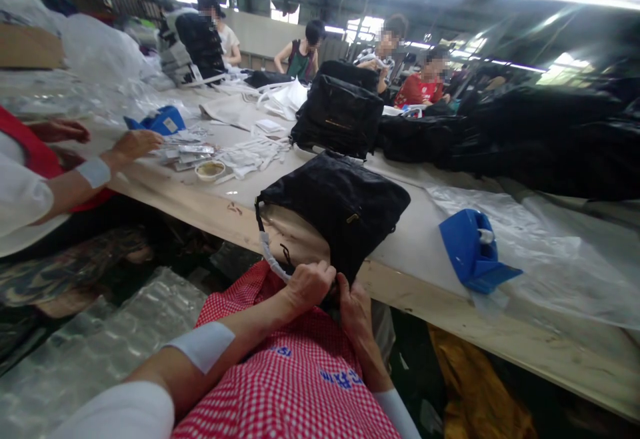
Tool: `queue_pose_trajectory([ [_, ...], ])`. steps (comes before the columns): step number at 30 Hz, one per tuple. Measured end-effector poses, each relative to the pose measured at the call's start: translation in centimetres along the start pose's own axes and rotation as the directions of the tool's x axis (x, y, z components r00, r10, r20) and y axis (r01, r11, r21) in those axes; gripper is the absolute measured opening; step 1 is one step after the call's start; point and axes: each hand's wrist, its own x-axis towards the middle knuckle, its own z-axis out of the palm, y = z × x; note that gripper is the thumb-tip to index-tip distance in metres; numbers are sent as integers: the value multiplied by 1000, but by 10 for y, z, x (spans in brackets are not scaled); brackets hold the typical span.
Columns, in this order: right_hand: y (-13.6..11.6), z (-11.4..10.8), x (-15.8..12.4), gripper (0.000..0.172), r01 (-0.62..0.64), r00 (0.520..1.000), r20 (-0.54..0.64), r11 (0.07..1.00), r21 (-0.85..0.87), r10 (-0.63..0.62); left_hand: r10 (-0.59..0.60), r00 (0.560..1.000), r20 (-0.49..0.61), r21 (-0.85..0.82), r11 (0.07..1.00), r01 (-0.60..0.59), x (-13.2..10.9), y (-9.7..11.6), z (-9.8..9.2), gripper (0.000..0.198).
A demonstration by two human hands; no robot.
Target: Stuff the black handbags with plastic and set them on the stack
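A black handbag (345, 192) lies tilted at the table's front edge, its open mouth toward me and its beige lining (295, 229) showing. A strap wrapped in white (270, 255) curves from the bag's left corner down to my wrist. My left hand (311, 284) is closed, fingers pinched on the near corner of the bag's opening. Just beside it, my right hand (354, 302) grips the same corner with the thumb up; its other fingers are partly hidden. What lies between the two hands is too small to make out.
A blue tape dispenser (473, 249) stands at right by clear plastic sheeting (565, 265). Stacked black bags (340, 109) stand behind the handbag. White strips (250, 155) and a small round tub (210, 171) lie left. A co-worker's hand (135, 145) reaches near another blue dispenser (163, 121).
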Motion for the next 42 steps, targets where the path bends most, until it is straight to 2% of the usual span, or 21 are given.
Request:
queue_pose_trajectory([
  [3, 1, 2, -2, 50, 18, 1000, -22, 993, -121, -21, 7, 1000, 21, 46, 999, -8, 11, -10, -7, 21],
  [7, 7, 4, -6, 54, 8, 999, -33, 978, -209, -15, -166, 980, -112, 68, 982, 174, 29, -29, -21, 23],
  [11, 14, 6, -6, 62, 31, 1000, 2, 979, -202, -31, -104, 990, -93, 77, 991, 112, 35, -46, -23, 21],
  [13, 14, 10, -5, 60, 59, 998, 23, 982, -180, -56, -204, 969, -139, 70, 974, 216, 38, -57, -24, 19],
  [15, 12, 11, -5, 55, 59, 997, 53, 986, -155, -51, -337, 924, -180, 48, 935, 351, 39, -67, -26, 19],
  [17, 8, 6, -8, 48, 55, 994, 107, 983, -176, -36, -376, 910, -174, 35, 921, 387, 38, -72, -28, 19],
  [19, 1, -5, -13, 41, 82, 991, 125, 945, -317, -44, -357, 922, -148, 19, 931, 364, 33, -72, -29, 18],
  [21, -11, -17, -16, 35, 131, 990, 24, 852, -508, -138, -382, 916, -118, -30, 924, 381, 27, -68, -29, 19],
  [22, -20, -22, -17, 34, 167, 970, -48, 799, -578, -238, -418, 903, -102, -65, 908, 413, 24, -65, -29, 21],
  [24, -42, -23, -10, 32, 296, 868, -127, 706, -643, -479, -487, 870, -75, -131, 870, 475, 19, -58, -30, 23],
  [26, -62, -15, 5, 29, 448, 763, -66, 600, -663, -643, -510, 857, -74, -177, 852, 492, 15, -54, -33, 25],
  [27, -70, -8, 16, 27, 489, 743, -7, 551, -676, -669, -508, 858, -80, -191, 852, 487, 14, -52, -35, 25],
  [28, -76, -1, 28, 24, 503, 749, 50, 517, -693, -661, -500, 861, -87, -196, 856, 478, 14, -51, -36, 25],
  [32, -90, 23, 71, 15, 471, 849, 224, 493, -732, -479, -438, 892, -113, -111, 898, 427, 21, -59, -35, 22],
  [34, -100, 29, 84, 17, 492, 856, 297, 493, -717, -423, -441, 889, -122, -59, 897, 437, 30, -70, -33, 21],
  [36, -113, 33, 91, 18, 508, 853, 331, 501, -701, -403, -501, 855, -137, -59, 865, 498, 37, -83, -32, 22],
  [39, -129, 36, 91, 15, 490, 869, 339, 529, -693, -361, -633, 757, -160, -103, 773, 625, 39, -100, -31, 26],
  [40, -132, 37, 90, 15, 481, 875, 339, 538, -692, -346, -645, 744, -176, -99, 763, 638, 37, -105, -31, 26],
  [42, -133, 38, 86, 14, 477, 878, 347, 543, -691, -329, -612, 760, -218, -59, 786, 615, 31, -113, -31, 23],
])
